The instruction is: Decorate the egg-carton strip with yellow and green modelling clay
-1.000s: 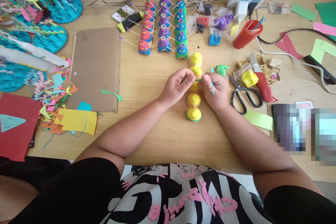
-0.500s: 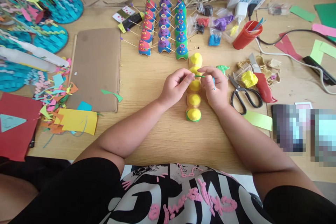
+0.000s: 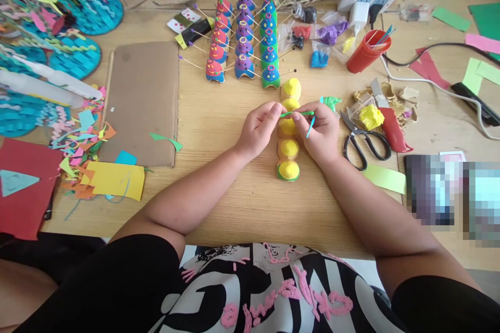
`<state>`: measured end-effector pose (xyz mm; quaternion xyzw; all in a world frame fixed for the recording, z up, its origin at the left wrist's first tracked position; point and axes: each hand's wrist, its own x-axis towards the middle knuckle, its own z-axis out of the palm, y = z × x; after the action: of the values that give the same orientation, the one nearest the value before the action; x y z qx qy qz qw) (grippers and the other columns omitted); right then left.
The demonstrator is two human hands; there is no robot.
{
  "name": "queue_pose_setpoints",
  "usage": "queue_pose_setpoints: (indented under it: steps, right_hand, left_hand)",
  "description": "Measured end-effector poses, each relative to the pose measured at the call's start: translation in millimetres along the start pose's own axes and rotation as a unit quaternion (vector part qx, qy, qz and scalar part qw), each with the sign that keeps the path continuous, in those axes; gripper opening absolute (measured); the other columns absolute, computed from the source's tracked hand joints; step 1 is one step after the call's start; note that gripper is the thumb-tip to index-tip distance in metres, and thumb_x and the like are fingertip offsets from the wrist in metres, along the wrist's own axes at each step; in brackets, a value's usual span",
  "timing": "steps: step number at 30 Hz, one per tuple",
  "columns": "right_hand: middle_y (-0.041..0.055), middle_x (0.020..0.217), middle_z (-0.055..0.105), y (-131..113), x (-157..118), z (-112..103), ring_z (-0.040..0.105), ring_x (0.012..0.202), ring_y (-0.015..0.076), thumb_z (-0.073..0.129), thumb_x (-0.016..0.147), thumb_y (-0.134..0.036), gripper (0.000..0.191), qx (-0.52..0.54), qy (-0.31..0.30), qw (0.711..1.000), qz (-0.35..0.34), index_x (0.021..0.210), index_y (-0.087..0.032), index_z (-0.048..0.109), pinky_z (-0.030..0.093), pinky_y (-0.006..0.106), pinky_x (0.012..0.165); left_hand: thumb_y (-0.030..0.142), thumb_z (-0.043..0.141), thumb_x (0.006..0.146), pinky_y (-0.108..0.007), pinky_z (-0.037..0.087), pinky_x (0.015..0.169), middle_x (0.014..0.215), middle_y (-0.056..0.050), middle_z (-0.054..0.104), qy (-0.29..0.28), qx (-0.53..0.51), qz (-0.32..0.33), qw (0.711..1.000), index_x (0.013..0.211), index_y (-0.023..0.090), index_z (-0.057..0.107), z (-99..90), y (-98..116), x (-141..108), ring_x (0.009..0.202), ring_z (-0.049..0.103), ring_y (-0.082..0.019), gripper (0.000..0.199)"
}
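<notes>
Between my hands a thin green strip of modelling clay (image 3: 287, 114) is stretched above a row of yellow clay-covered egg-carton bumps (image 3: 289, 148). My left hand (image 3: 261, 127) pinches the strip's left end between thumb and fingers. My right hand (image 3: 319, 129) pinches its other part and also has a slim blue stick (image 3: 311, 127) tucked in the fingers. Green clay rims the nearest bump at its base. Just past my right hand lies a lump of green clay (image 3: 332, 102).
Finished red, purple and green caterpillars (image 3: 244, 44) with pin-like sticks stand at the back. Scissors (image 3: 365, 140), a red-handled knife (image 3: 390, 122) and a red cup (image 3: 365, 52) are on the right. A cardboard sheet (image 3: 140, 99) and paper scraps lie left.
The green strip now shows longer between my hands and past my right fingers. My right thumb has shifted left, and the blue stick has turned to a slant.
</notes>
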<state>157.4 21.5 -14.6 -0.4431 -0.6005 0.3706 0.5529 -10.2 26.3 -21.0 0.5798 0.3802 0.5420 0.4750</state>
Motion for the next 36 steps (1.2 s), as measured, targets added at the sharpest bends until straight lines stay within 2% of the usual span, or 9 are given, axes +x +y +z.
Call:
queue_pose_setpoints:
  steps: [4, 8, 12, 17, 22, 26, 31, 33, 36]
  right_hand:
    - [-0.0026, 0.068, 0.061, -2.0, 2.0, -1.1, 0.052, 0.061, 0.0123, 0.074, 0.085, -0.08, 0.058, -0.035, 0.026, 0.999, -0.004, 0.078, -0.024, 0.065, 0.047, 0.029, 0.057]
    - [-0.004, 0.063, 0.055, -4.3, 2.9, -0.9, 0.046, 0.058, 0.0111, 0.076, 0.083, -0.081, 0.06, -0.029, 0.021, 0.999, -0.004, 0.074, -0.024, 0.063, 0.044, 0.029, 0.055]
    - [-0.0034, 0.065, 0.058, -4.7, 2.7, -1.4, 0.05, 0.06, 0.0125, 0.077, 0.08, -0.084, 0.062, -0.027, 0.004, 1.0, 0.007, 0.074, -0.024, 0.061, 0.046, 0.03, 0.057]
    - [0.0002, 0.08, 0.066, -4.5, 2.4, -2.3, 0.059, 0.069, 0.0148, 0.071, 0.083, -0.087, 0.062, -0.014, 0.005, 1.0, 0.004, 0.086, -0.025, 0.066, 0.052, 0.033, 0.065]
    - [-0.003, 0.07, 0.056, -4.0, 2.4, -2.6, 0.053, 0.065, 0.0129, 0.07, 0.09, -0.079, 0.057, -0.018, 0.006, 1.0, 0.0, 0.079, -0.025, 0.06, 0.051, 0.031, 0.065]
    - [-0.004, 0.066, 0.054, -3.7, 2.1, -3.7, 0.049, 0.062, 0.0118, 0.07, 0.091, -0.077, 0.057, -0.033, 0.016, 0.999, -0.002, 0.075, -0.024, 0.057, 0.048, 0.03, 0.063]
    - [-0.0041, 0.062, 0.053, -4.4, 1.1, -4.1, 0.045, 0.059, 0.0121, 0.067, 0.093, -0.079, 0.061, -0.05, 0.029, 0.998, -0.003, 0.07, -0.024, 0.053, 0.043, 0.031, 0.06]
    - [-0.0041, 0.061, 0.052, -4.4, 0.8, -3.8, 0.045, 0.059, 0.012, 0.067, 0.093, -0.078, 0.061, -0.046, 0.037, 0.998, -0.005, 0.069, -0.024, 0.053, 0.042, 0.031, 0.059]
    - [-0.0042, 0.062, 0.052, -4.0, 0.7, -3.4, 0.045, 0.059, 0.0114, 0.068, 0.093, -0.077, 0.06, -0.042, 0.039, 0.998, -0.005, 0.069, -0.024, 0.053, 0.042, 0.031, 0.06]
  left_hand:
    - [0.071, 0.06, 0.103, -0.029, 0.049, 0.074, 0.075, 0.001, 0.062, -0.024, -0.001, 0.006, 1.0, 0.094, 0.022, 0.071, -0.4, 0.7, 0.6, 0.072, 0.058, -0.013, 0.05]
    - [0.068, 0.067, 0.1, -0.028, 0.049, 0.075, 0.084, 0.0, 0.067, -0.034, 0.015, 0.017, 0.999, 0.092, 0.022, 0.069, 2.1, 4.2, 0.4, 0.078, 0.059, -0.013, 0.047]
    - [0.071, 0.063, 0.101, -0.028, 0.048, 0.072, 0.079, 0.0, 0.064, -0.031, 0.039, 0.023, 0.998, 0.087, 0.022, 0.067, 3.1, 5.9, 0.2, 0.075, 0.058, -0.013, 0.051]
    - [0.075, 0.062, 0.099, -0.029, 0.052, 0.08, 0.084, -0.001, 0.072, -0.005, 0.047, 0.012, 0.999, 0.087, 0.022, 0.068, 1.6, 6.6, 1.2, 0.084, 0.067, -0.015, 0.055]
    - [0.073, 0.063, 0.099, -0.029, 0.052, 0.078, 0.081, 0.0, 0.072, 0.004, 0.043, 0.01, 0.999, 0.083, 0.022, 0.068, 1.2, 6.3, 1.4, 0.082, 0.067, -0.015, 0.054]
    - [0.071, 0.063, 0.101, -0.029, 0.051, 0.076, 0.076, 0.0, 0.069, 0.009, 0.04, 0.016, 0.999, 0.078, 0.021, 0.068, 1.1, 7.4, 1.3, 0.076, 0.064, -0.014, 0.055]
    - [0.079, 0.06, 0.098, -0.03, 0.05, 0.074, 0.072, 0.0, 0.066, -0.003, 0.036, -0.003, 0.999, 0.076, 0.021, 0.07, 0.9, 7.5, 1.8, 0.072, 0.061, -0.014, 0.062]
    - [0.081, 0.065, 0.094, -0.03, 0.051, 0.074, 0.075, -0.001, 0.067, -0.017, 0.033, -0.008, 0.999, 0.084, 0.021, 0.074, 1.4, 5.7, 1.7, 0.075, 0.062, -0.014, 0.061]
    - [0.079, 0.078, 0.084, -0.028, 0.046, 0.066, 0.074, 0.001, 0.066, -0.021, 0.037, -0.019, 0.999, 0.091, 0.021, 0.076, 2.8, 1.6, 1.1, 0.069, 0.056, -0.013, 0.058]
